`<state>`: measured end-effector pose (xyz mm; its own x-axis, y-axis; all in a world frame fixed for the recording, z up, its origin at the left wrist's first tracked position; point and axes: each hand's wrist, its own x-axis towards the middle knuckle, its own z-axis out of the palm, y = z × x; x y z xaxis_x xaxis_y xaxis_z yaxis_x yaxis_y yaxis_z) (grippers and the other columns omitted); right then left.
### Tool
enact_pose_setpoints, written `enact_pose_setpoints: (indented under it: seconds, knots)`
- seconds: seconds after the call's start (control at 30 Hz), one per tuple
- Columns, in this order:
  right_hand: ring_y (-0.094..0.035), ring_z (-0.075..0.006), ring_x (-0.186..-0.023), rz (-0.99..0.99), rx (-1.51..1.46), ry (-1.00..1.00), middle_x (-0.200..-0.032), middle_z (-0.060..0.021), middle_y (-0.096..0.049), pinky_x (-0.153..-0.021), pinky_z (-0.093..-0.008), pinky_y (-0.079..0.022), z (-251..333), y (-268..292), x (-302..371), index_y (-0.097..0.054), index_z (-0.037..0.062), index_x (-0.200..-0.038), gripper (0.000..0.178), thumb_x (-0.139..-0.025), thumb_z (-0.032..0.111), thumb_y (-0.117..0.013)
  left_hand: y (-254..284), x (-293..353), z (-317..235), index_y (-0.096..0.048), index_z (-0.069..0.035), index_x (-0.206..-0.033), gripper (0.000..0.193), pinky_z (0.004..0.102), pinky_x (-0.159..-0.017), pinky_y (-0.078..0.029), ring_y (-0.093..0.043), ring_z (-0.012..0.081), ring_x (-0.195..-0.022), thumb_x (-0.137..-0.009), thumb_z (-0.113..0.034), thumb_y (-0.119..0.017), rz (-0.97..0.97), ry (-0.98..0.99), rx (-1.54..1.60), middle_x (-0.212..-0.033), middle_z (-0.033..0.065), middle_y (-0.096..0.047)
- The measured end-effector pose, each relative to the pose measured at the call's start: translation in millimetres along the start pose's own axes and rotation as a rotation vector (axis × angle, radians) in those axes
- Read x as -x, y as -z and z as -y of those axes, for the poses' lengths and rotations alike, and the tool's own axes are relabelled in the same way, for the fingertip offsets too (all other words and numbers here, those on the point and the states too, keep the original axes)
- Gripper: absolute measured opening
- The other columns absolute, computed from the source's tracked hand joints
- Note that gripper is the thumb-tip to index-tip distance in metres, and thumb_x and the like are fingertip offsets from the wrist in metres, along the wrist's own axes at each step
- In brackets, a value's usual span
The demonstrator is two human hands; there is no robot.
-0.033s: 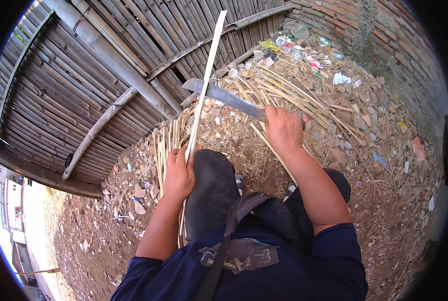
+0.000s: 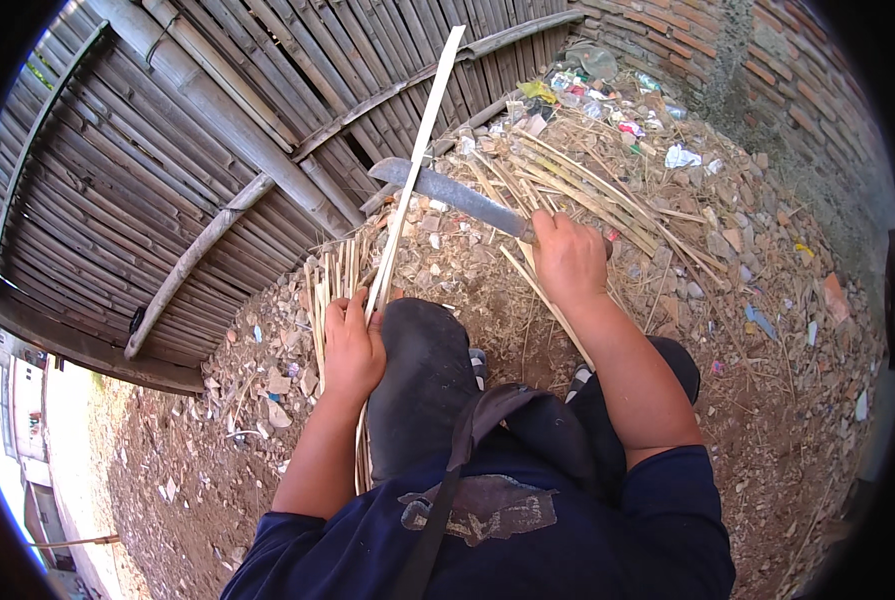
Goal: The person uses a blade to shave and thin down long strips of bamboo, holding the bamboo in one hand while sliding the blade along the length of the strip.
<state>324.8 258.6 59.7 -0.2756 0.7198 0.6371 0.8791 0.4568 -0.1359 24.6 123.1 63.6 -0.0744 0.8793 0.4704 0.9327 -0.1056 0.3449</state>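
My left hand [image 2: 355, 345] is closed around a long, pale bamboo strip [image 2: 429, 115] beside my left knee. The strip rises away from me, and its lower part runs back along my left thigh. My right hand [image 2: 569, 258] grips the handle of a machete [image 2: 472, 203], whose broad grey blade points left. Near its tip the blade meets the strip and passes behind or into it; I cannot tell which. Just left of my left hand a bundle of cut strips [image 2: 329, 290] stands up from the ground.
More bamboo strips [image 2: 592, 190] lie in a pile ahead on the right, among stones and litter [image 2: 682, 157]. A slatted bamboo fence [image 2: 147, 220] leans across the left and far side. A brick wall [image 2: 787, 70] stands at the far right.
The upper end of the strip has shifted slightly right and down. The machete has moved a little to the right with my right hand; my left hand has barely moved.
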Motion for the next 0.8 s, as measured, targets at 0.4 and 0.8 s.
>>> enact_pose_setpoints:
  seconds: [0.4, 0.8]
  knots:
    - [-0.07, -0.0369, -0.079, 0.536, -0.015, -0.163, -0.085, -0.0167, -0.07, -0.073, -0.0502, -0.055, -8, 29, -1, -0.063, 0.0056, -0.099, 0.022, -0.08, 0.013, -0.071, -15, 15, -4, -0.067, 0.0, -0.1, 0.014, 0.0506, -0.077, -0.052, -0.065, 0.0447, -0.085, -0.096, -0.011, -0.059, 0.193, 0.051, 0.117, -0.092, 0.0239, -0.068]
    - [-0.069, -0.0377, -0.099, 0.946, -0.267, -0.333, -0.105, -0.0186, -0.072, -0.086, -0.0478, -0.054, -8, 14, 0, -0.066, 0.0047, -0.112, 0.033, -0.082, 0.018, -0.066, -31, 21, 4, -0.061, -0.004, -0.103, 0.013, 0.0566, -0.072, -0.051, -0.064, 0.0478, -0.082, -0.098, -0.015, -0.059, 0.191, 0.089, -0.018, -0.094, 0.0239, -0.065]
